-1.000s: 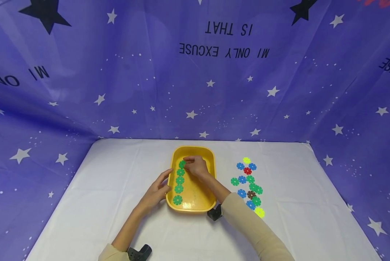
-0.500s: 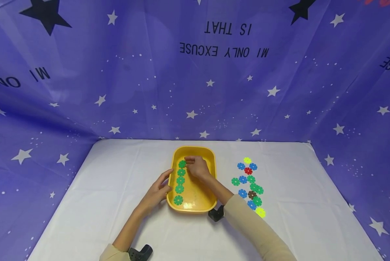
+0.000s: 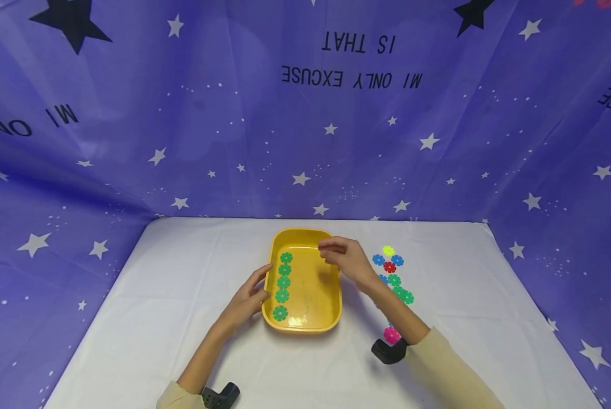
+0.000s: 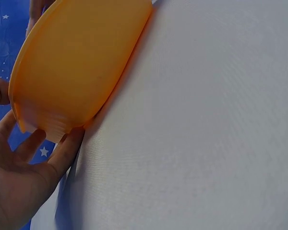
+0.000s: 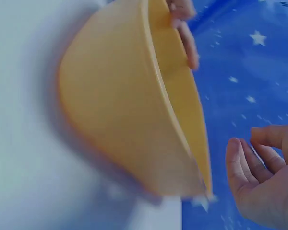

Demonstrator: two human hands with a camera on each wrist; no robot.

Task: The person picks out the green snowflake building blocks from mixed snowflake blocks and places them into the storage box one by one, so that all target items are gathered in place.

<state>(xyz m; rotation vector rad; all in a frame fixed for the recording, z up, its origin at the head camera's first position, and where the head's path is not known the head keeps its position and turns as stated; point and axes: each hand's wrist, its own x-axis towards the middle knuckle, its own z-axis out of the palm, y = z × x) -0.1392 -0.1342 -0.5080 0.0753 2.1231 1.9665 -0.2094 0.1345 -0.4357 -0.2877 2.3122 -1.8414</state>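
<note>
A yellow tray (image 3: 326,328) stands on the white table, with a column of green notched discs (image 3: 283,282) lying flat along its left side. My left hand (image 3: 245,301) holds the tray by its left wall; in the left wrist view, its fingers (image 4: 69,148) lie against the outer wall and one digit reaches the rim. My right hand (image 3: 350,262) is over the tray's right rim, fingers loosely bent, with nothing between them. In the right wrist view, that hand (image 5: 266,172) hangs apart from the tray wall.
Right of the tray lie loose discs: a yellow disc (image 3: 388,250), a red disc (image 3: 389,267), several blue and green ones, and a pink disc (image 3: 391,335). My right forearm (image 3: 400,309) covers some of them. A starry blue-purple cloth (image 3: 305,142) walls the back and sides.
My right hand has left the top green disc and moved right, to the tray's right rim. That disc stays in the column. The left hand keeps its place; the pink disc has come into sight.
</note>
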